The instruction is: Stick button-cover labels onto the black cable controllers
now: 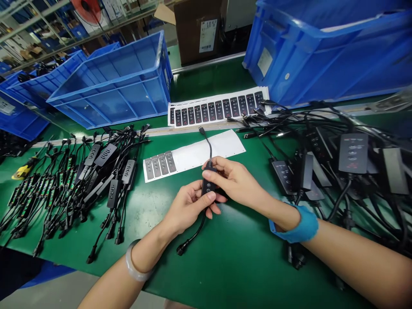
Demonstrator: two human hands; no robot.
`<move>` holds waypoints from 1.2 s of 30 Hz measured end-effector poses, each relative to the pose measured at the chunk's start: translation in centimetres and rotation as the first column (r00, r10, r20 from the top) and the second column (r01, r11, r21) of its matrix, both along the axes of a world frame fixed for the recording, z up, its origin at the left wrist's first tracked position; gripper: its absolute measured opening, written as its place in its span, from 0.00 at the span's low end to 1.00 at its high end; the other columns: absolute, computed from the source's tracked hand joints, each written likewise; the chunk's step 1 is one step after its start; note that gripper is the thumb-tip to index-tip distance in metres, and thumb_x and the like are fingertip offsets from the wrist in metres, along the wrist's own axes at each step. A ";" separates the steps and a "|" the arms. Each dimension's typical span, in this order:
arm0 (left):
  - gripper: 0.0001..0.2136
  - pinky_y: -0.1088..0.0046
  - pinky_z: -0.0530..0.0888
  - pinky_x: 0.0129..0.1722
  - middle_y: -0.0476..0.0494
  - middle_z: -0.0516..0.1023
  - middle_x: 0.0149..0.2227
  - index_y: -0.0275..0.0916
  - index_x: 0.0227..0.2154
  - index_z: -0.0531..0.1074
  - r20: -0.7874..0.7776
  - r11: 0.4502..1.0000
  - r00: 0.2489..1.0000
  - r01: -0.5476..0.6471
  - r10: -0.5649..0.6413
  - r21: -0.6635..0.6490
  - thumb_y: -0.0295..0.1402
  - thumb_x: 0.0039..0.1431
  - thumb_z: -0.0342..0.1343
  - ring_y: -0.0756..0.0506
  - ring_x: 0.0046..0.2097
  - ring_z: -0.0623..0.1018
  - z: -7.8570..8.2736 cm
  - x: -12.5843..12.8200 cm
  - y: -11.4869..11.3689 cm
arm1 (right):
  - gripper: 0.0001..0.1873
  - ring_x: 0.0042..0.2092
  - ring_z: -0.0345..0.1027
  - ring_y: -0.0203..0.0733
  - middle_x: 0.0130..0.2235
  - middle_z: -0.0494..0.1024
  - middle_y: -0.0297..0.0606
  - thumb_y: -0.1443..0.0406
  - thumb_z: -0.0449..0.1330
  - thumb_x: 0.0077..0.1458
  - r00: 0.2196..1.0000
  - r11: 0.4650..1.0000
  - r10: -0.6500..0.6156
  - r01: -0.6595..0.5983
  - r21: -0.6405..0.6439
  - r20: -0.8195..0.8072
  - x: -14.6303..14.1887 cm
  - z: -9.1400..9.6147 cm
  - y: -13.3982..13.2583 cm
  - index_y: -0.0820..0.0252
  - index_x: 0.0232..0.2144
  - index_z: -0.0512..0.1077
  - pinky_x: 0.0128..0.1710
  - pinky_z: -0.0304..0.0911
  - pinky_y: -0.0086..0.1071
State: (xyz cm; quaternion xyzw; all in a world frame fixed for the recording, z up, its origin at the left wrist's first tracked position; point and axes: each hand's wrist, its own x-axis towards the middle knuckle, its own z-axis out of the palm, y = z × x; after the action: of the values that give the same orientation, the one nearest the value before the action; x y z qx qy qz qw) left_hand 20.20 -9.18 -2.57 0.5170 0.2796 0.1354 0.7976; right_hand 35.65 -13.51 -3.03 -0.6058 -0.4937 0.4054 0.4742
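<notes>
1. Unit (208, 185): small, black, buttons facing up; held in both hands above the table (244, 266), just in front of the label sheet.
2. Left hand (191, 204): closed around the unit's lower end, thumb along the edge of the face, fingers curled beneath.
3. Right hand (233, 178): pinching the unit's upper end, thumb across the face; index finger bent at the top edge.
4. Leads: upper one runs away from the person over the sheet to a plug (201, 130); lower one curves toward the person to a round connector (182, 248).
5. Sheet (222, 143): white, lying flat; four grey labels (160, 165) at its left end, remainder blank.
6. Label strips (219, 110): overlapping, beyond the sheet, dark labels in a row.
7. Left pile (113, 193): cased units with leads; open green circuit boards (41, 186) farther left. Yellow-handled tool (24, 169) at the far-left edge of these.
8. Right pile (353, 152): units and tangled cables, near the right forearm.
9. Wrists: pale bangle (133, 262) on the left, blue band (302, 225) on the right.
10. Behind: left bin (128, 94), carton (191, 40), right bin (305, 64); both bins blue.
</notes>
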 end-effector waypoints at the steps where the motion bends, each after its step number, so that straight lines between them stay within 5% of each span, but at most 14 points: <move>1: 0.17 0.79 0.69 0.24 0.40 0.78 0.32 0.32 0.39 0.70 -0.006 1.000 1.000 -0.002 0.002 0.000 0.41 0.56 0.61 0.52 0.26 0.74 0.0 0.0 -0.1 | 0.16 0.26 0.64 0.36 0.25 0.70 0.32 0.54 0.53 0.59 1.000 1.000 -0.019 0.019 0.011 -0.012 0.1 0.0 0.0 0.60 0.33 0.69 0.25 0.59 0.28; 5: 0.20 0.79 0.68 0.23 0.42 0.77 0.30 0.32 0.42 0.69 -0.021 0.999 0.999 -0.039 0.039 -0.002 0.45 0.58 0.57 0.51 0.26 0.74 -0.1 0.1 -0.2 | 0.22 0.29 0.67 0.38 0.24 0.71 0.34 0.54 0.45 0.63 0.999 0.998 -0.040 0.040 0.058 -0.006 0.3 0.2 0.0 0.63 0.38 0.73 0.30 0.61 0.30; 9: 0.18 0.80 0.67 0.21 0.45 0.75 0.29 0.34 0.34 0.68 0.005 0.997 0.997 -0.072 0.072 0.014 0.48 0.59 0.54 0.53 0.24 0.72 -0.5 0.1 -0.1 | 0.22 0.29 0.69 0.39 0.28 0.74 0.35 0.61 0.53 0.56 0.997 0.998 0.023 -0.027 0.061 0.069 -0.3 0.3 -0.4 0.64 0.52 0.68 0.30 0.63 0.30; 15: 0.22 0.78 0.68 0.21 0.45 0.74 0.28 0.34 0.34 0.66 -0.030 0.994 0.998 -0.047 0.050 0.103 0.52 0.57 0.53 0.52 0.23 0.72 -1.2 0.4 -0.1 | 0.19 0.28 0.69 0.38 0.28 0.74 0.34 0.64 0.52 0.54 0.977 0.997 -0.029 0.013 0.079 0.212 -1.2 0.2 0.0 0.63 0.48 0.69 0.28 0.62 0.28; 18: 0.24 0.74 0.72 0.26 0.40 0.76 0.32 0.33 0.41 0.68 -0.102 0.973 0.995 0.025 -0.002 0.229 0.52 0.60 0.47 0.48 0.28 0.76 -0.7 0.0 0.2 | 0.22 0.28 0.69 0.39 0.30 0.75 0.36 0.62 0.52 0.56 0.955 0.997 0.006 -0.027 0.068 0.296 0.9 1.0 0.2 0.62 0.52 0.66 0.27 0.61 0.30; 20: 0.21 0.71 0.74 0.33 0.39 0.77 0.36 0.34 0.46 0.69 -0.211 0.857 0.977 0.090 0.022 0.508 0.47 0.62 0.47 0.45 0.34 0.77 -0.1 -0.8 0.7 | 0.24 0.29 0.70 0.43 0.31 0.76 0.37 0.63 0.52 0.56 0.908 0.998 -0.018 -0.008 0.059 0.419 4.0 2.2 -0.3 0.60 0.55 0.64 0.27 0.63 0.32; 22: 0.16 0.66 0.73 0.42 0.39 0.76 0.42 0.38 0.50 0.68 -0.385 0.560 0.906 0.229 0.177 0.796 0.39 0.63 0.50 0.43 0.43 0.76 0.6 -1.9 1.5 | 0.24 0.29 0.72 0.47 0.30 0.76 0.40 0.64 0.53 0.55 0.788 0.996 -0.065 0.086 -0.004 0.612 7.6 3.9 -1.4 0.60 0.55 0.64 0.29 0.64 0.37; 24: 0.18 0.59 0.70 0.50 0.36 0.73 0.49 0.37 0.53 0.67 -0.506 0.305 0.770 0.410 0.390 0.859 0.30 0.61 0.51 0.38 0.50 0.72 1.0 -2.9 2.4 | 0.20 0.32 0.73 0.56 0.29 0.76 0.48 0.66 0.57 0.51 0.494 0.956 -0.106 0.289 -0.048 0.863 10.5 5.5 -2.4 0.64 0.48 0.70 0.33 0.64 0.43; 26: 0.21 0.51 0.67 0.53 0.28 0.69 0.52 0.30 0.55 0.64 -0.550 0.245 0.647 0.504 0.528 0.828 0.24 0.59 0.49 0.33 0.54 0.70 1.0 -3.6 3.1 | 0.15 0.35 0.72 0.64 0.33 0.75 0.57 0.63 0.61 0.50 0.174 0.923 -0.069 0.385 -0.003 0.982 11.2 6.5 -2.4 0.64 0.40 0.73 0.35 0.63 0.50; 27: 0.22 0.48 0.66 0.53 0.24 0.68 0.53 0.27 0.56 0.63 -0.557 0.251 0.617 0.514 0.556 0.820 0.22 0.58 0.48 0.31 0.55 0.69 0.9 -3.7 3.4 | 0.15 0.37 0.71 0.67 0.35 0.75 0.60 0.61 0.62 0.49 0.108 0.926 -0.067 0.376 0.021 0.992 10.6 6.5 -1.8 0.64 0.39 0.74 0.36 0.62 0.52; 28: 0.23 0.47 0.66 0.53 0.22 0.67 0.54 0.25 0.57 0.62 -0.559 0.257 0.605 0.515 0.566 0.818 0.20 0.57 0.47 0.29 0.55 0.68 0.8 -3.8 3.6 | 0.15 0.39 0.71 0.68 0.37 0.74 0.60 0.62 0.61 0.51 0.135 0.943 -0.075 0.333 0.026 0.988 9.4 6.3 -0.8 0.64 0.40 0.74 0.37 0.63 0.53; 30: 0.27 0.49 0.65 0.55 0.22 0.66 0.55 0.25 0.59 0.59 -0.572 0.248 0.592 0.540 0.568 0.804 0.18 0.54 0.47 0.30 0.57 0.67 0.4 -3.7 3.8 | 0.16 0.44 0.71 0.62 0.43 0.75 0.55 0.66 0.55 0.56 0.422 0.996 -0.025 0.091 -0.014 0.906 5.8 5.2 2.3 0.62 0.46 0.73 0.41 0.64 0.49; 31: 0.28 0.50 0.64 0.56 0.22 0.66 0.56 0.25 0.60 0.57 -0.579 0.241 0.589 0.553 0.564 0.798 0.17 0.53 0.47 0.30 0.58 0.67 0.3 -3.6 3.8 | 0.15 0.44 0.72 0.57 0.44 0.76 0.50 0.66 0.54 0.57 0.478 1.000 0.019 0.005 -0.024 0.878 3.7 4.4 4.1 0.60 0.45 0.74 0.43 0.65 0.44; 36: 0.33 0.53 0.67 0.55 0.24 0.67 0.57 0.25 0.61 0.55 -0.586 0.217 0.575 0.583 0.572 0.783 0.15 0.48 0.49 0.32 0.57 0.68 0.0 -3.5 4.0 | 0.09 0.43 0.72 0.50 0.40 0.76 0.48 0.68 0.56 0.54 0.611 0.990 0.061 -0.139 0.031 0.789 -3.6 0.9 10.9 0.63 0.36 0.75 0.43 0.65 0.37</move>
State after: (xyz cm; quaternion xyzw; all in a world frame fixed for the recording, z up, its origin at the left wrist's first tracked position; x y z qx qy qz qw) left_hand 16.72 -5.23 -2.58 0.8881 0.4566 0.0180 0.0498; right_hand 32.06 -2.58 -2.18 -0.6716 -0.7020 0.1028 0.2134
